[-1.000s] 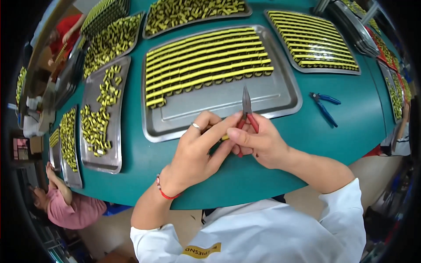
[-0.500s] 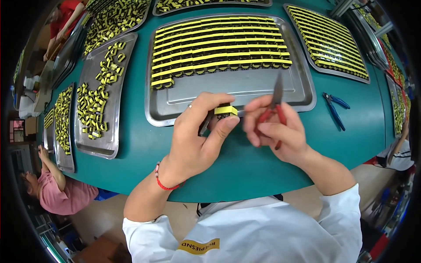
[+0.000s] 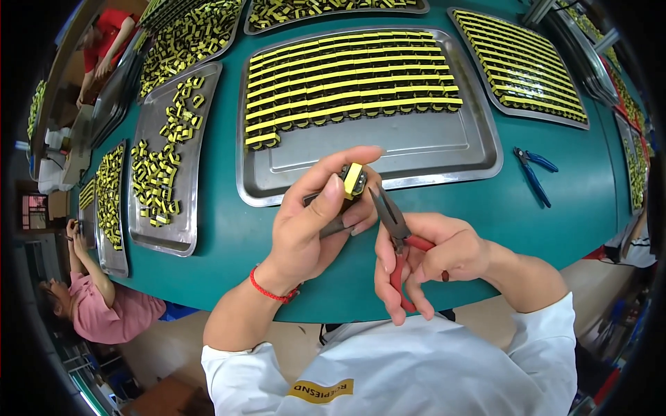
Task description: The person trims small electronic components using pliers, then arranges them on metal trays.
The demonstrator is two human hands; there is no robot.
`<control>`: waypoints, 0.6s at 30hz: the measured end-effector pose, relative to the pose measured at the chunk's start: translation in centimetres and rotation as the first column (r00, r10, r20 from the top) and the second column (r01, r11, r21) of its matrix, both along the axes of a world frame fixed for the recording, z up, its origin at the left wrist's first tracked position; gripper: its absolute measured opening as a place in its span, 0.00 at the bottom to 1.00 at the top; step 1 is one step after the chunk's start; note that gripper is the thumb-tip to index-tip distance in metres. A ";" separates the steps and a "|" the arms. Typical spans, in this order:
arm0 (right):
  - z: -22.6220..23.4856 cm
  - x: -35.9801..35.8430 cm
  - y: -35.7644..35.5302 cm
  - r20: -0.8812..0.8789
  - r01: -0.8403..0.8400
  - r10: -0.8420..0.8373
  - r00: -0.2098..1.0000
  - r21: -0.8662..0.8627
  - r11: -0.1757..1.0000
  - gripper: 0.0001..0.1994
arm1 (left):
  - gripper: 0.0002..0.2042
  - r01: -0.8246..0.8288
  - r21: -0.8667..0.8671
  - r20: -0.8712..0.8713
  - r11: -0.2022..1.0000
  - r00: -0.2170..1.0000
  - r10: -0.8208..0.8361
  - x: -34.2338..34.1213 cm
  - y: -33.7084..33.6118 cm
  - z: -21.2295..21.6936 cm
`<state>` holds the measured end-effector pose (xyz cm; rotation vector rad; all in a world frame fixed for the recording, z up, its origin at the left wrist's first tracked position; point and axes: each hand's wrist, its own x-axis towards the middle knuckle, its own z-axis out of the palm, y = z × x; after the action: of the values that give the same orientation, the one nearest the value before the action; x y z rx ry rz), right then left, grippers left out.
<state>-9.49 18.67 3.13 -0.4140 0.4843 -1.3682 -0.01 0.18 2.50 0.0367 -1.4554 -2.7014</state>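
My left hand (image 3: 309, 211) pinches a small yellow-and-black transformer (image 3: 354, 180) between thumb and fingers, its metal pins facing right. A dark grey, rod-like item (image 3: 334, 226) also lies in that hand, partly hidden by the fingers; I cannot make out its kind. In my right hand (image 3: 444, 253) are red-handled long-nose pliers (image 3: 395, 223). Their dark jaws are slightly apart and point up and left, close to the transformer. Beyond my hands, a metal tray (image 3: 416, 142) holds neat rows of yellow-and-black transformers (image 3: 354, 90), with a short row at its near left.
Blue-handled cutters (image 3: 533, 177) lie on the green table (image 3: 576, 191) to the right. A full tray (image 3: 517, 66) sits at the far right. Left is a tray (image 3: 170, 239) of loose transformers. A person in pink (image 3: 114, 308) is at the left edge, another in red (image 3: 111, 35) farther back.
My left hand has turned the transformer so its pins face right. The pliers have swung from pointing upward to pointing up-left, and my right hand has come lower.
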 end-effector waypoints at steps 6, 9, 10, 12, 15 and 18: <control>0.1 0.4 0.0 -0.066 0.009 -0.007 0.998 0.026 1.000 0.21 | 0.28 0.103 0.053 -0.044 0.993 0.994 -0.101 -0.1 -0.1 -0.3; 0.3 0.7 -0.2 -0.061 0.038 -0.035 0.998 0.052 0.998 0.20 | 0.28 0.089 0.013 0.017 0.996 0.996 -0.089 0.0 0.2 0.0; 0.2 0.7 -0.2 -0.060 0.038 -0.035 0.998 0.053 0.998 0.20 | 0.28 0.094 -0.021 0.030 0.995 0.995 -0.093 0.0 0.2 0.0; -0.1 0.7 -0.2 -0.096 0.077 -0.071 0.993 0.062 0.995 0.19 | 0.28 0.100 -0.053 0.044 0.994 0.994 -0.097 -0.1 0.2 0.1; 0.0 0.9 -0.1 -0.111 0.125 -0.112 0.988 0.117 0.985 0.18 | 0.26 0.037 -0.162 0.039 0.986 0.999 -0.031 0.0 0.2 -0.1; 0.1 0.9 -0.2 -0.196 0.141 -0.119 0.973 0.103 0.985 0.17 | 0.21 -0.337 -0.731 -0.308 0.593 0.939 0.154 -0.1 -0.6 -1.4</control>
<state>-8.58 18.45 3.21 -0.4251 0.7560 -1.4257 -0.16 -0.47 1.11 -0.0920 -2.2022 -1.5918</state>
